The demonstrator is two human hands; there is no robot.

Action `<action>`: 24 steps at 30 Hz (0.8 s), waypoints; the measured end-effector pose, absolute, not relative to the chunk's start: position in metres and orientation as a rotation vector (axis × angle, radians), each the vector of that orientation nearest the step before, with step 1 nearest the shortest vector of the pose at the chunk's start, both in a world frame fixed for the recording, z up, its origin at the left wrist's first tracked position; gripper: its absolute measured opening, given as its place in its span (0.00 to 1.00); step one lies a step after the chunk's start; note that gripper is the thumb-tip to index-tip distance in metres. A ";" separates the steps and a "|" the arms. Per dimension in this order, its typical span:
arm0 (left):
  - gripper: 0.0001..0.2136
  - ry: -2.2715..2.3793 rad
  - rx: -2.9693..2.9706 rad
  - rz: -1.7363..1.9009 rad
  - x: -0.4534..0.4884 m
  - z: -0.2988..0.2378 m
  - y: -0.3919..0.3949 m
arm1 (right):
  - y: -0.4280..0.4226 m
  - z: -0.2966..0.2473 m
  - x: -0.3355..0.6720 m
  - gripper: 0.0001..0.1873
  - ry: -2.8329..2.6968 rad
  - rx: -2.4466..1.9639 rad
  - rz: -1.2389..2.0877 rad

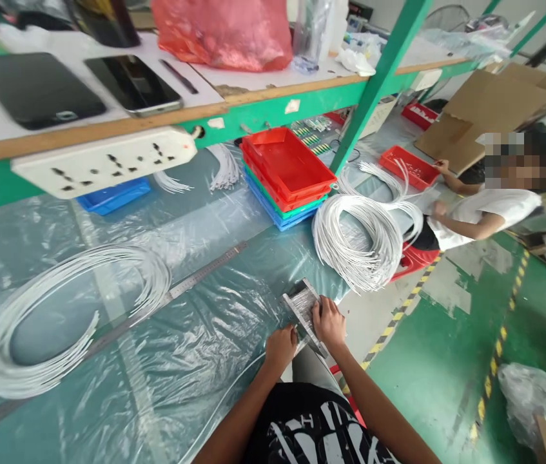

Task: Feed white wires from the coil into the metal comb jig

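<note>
Silver metal piece [303, 305] sitting at the table's [195, 361] near right edge, right hand [331, 323] clamping its fingers on it, left hand [281, 348] bending just beside — can't tell if those fingers are pinching the white wire [225, 398].

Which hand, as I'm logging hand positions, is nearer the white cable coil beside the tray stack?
Right. The right hand is on the metal channel, just short of the cable coil; the left hand is farther off to the left.

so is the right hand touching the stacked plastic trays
No, the right hand is at the metal channel, clearly apart from the stacked plastic trays.
</note>
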State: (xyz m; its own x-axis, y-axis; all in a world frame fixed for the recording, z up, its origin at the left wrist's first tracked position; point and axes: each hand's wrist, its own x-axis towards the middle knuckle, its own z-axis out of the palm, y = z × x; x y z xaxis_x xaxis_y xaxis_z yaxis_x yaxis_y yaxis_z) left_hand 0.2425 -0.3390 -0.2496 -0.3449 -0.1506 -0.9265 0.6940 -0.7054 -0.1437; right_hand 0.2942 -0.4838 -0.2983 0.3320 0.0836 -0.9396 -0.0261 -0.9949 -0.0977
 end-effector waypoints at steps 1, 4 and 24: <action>0.15 0.726 1.345 -2.071 0.243 -0.245 -0.335 | -0.483 -0.296 0.297 0.19 -0.052 -2.490 1.694; 0.10 0.806 1.314 -2.000 0.249 -0.224 -0.319 | -0.476 -0.274 0.304 0.22 -0.247 -2.306 1.467; 0.06 1.581 1.439 -1.579 0.304 -0.021 -0.262 | -0.406 -0.276 0.401 0.27 -0.509 -0.608 2.189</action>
